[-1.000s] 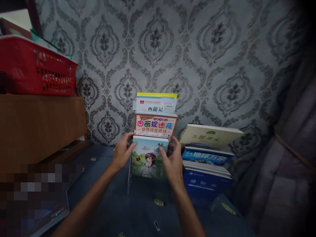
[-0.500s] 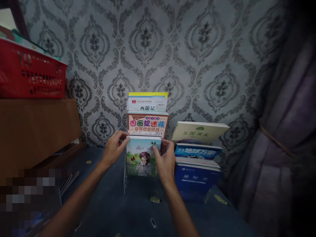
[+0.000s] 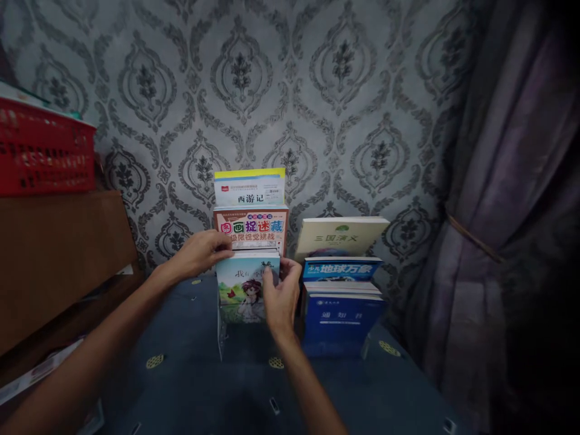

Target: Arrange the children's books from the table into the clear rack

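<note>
A small book with a girl on its green and pale-blue cover (image 3: 242, 296) stands upright at the front of a stepped row of books. My right hand (image 3: 283, 296) grips its right edge, thumb on the cover and fingers behind. At its upper left corner my left hand (image 3: 206, 249) is closed, fingertips over the top edge; the thumb is partly hidden. Directly behind stands a brown-bordered book with colourful Chinese lettering (image 3: 251, 226). A white book with a yellow top edge (image 3: 249, 190) rises at the back.
Right of this row stand a dark blue book (image 3: 342, 326), a bright blue book (image 3: 342, 270) and a pale green book (image 3: 339, 237). A red basket (image 3: 45, 148) sits on a wooden cabinet (image 3: 63, 260) at left. A curtain (image 3: 480, 302) hangs at right, beside patterned wallpaper (image 3: 272, 90).
My left hand has shifted from the front book's left corner inward along its top edge. My right hand keeps its grip. The whole view has swung somewhat to the right.
</note>
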Demonstrator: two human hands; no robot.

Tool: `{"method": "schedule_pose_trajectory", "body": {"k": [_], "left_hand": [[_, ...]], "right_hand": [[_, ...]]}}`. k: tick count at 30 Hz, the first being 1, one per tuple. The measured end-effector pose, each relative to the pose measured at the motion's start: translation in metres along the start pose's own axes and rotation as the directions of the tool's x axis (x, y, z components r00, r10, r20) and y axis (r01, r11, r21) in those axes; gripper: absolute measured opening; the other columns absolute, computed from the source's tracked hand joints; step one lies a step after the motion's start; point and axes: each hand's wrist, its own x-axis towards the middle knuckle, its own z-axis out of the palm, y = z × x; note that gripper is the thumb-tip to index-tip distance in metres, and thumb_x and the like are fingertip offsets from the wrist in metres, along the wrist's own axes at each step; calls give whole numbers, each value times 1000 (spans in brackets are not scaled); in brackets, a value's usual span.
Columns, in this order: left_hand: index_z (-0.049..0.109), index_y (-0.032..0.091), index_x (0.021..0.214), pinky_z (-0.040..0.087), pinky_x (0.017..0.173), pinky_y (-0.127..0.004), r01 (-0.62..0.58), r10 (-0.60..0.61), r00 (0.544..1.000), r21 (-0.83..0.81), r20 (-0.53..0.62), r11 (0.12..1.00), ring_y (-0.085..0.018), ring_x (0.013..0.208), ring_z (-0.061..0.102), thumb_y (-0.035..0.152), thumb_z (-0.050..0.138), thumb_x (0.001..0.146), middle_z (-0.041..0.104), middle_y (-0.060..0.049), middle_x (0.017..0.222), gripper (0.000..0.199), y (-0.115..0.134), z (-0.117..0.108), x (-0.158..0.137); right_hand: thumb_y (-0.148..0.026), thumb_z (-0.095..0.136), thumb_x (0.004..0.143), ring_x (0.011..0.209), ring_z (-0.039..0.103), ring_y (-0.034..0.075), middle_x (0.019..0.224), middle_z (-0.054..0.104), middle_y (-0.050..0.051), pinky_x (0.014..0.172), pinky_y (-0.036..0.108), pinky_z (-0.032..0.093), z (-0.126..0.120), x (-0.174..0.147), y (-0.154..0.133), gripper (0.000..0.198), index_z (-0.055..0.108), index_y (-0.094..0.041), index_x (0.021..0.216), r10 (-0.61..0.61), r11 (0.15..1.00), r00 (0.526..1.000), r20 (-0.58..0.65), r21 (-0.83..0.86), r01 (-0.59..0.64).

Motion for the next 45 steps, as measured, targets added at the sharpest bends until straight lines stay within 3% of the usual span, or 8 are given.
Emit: {"method": "schedule_pose_trajectory", "body": {"k": [10,17,20,23,26,29,36,45], "left_hand": [[61,18,78,34,63,-25,-88,82,992,68,91,994,-16,71,56,28,45,95,65,-2,77,25,16,4,9],[57,19,85,42,71,-29,-30,83,972,236,-220,971,-20,81,59,28,37,98,66,-6,86,25,21,-5,18],[56,19,87,41,66,-28,85,55,889,282,-454,956,-18,74,59,28,36,98,66,-5,84,25,33,-31,20],[58,18,90,40,64,-27,155,141,756,384,-639,910,-17,73,60,31,34,100,67,-6,85,29,50,-63,14],[60,17,92,39,62,-26,253,228,625,469,-747,846,-15,73,62,36,31,102,67,-5,86,36,65,-92,2],[61,17,91,39,63,-25,303,273,563,503,-780,810,-15,76,64,37,28,102,65,-5,86,40,71,-111,-8],[60,18,85,33,55,-27,219,310,666,576,-678,788,-15,64,59,35,31,102,65,-3,76,37,39,-101,-21],[57,19,91,36,62,-30,390,86,655,433,-751,813,-17,75,60,36,29,102,69,-9,92,35,22,-98,-18]], "right_hand": [[-35,51,88,116,55,26,121,58,14,99,47,43,7,-10,7,36,46,-20,120,-119,991,993,-11,62,120],[-33,46,92,124,52,26,129,56,15,104,48,41,7,-10,6,41,44,-20,131,-166,986,986,10,28,166],[-32,46,92,128,50,25,135,54,16,108,48,39,5,-7,5,45,41,-20,136,-173,984,985,29,37,172],[-32,48,92,129,50,25,137,53,16,108,47,40,2,-1,7,50,39,-19,139,-180,983,982,59,47,177],[-32,50,90,128,50,25,136,53,15,107,46,40,1,5,15,52,40,-19,139,-222,975,972,84,32,220],[-34,52,87,123,52,28,126,58,15,106,49,40,1,8,24,46,50,-18,130,-253,964,965,75,-70,258],[-42,60,81,110,56,28,115,61,12,96,45,46,4,21,24,48,56,-20,123,-180,980,977,112,-67,188],[-44,79,62,93,59,22,96,61,3,86,38,47,0,31,16,51,51,-21,97,-39,994,974,224,109,15]]}}
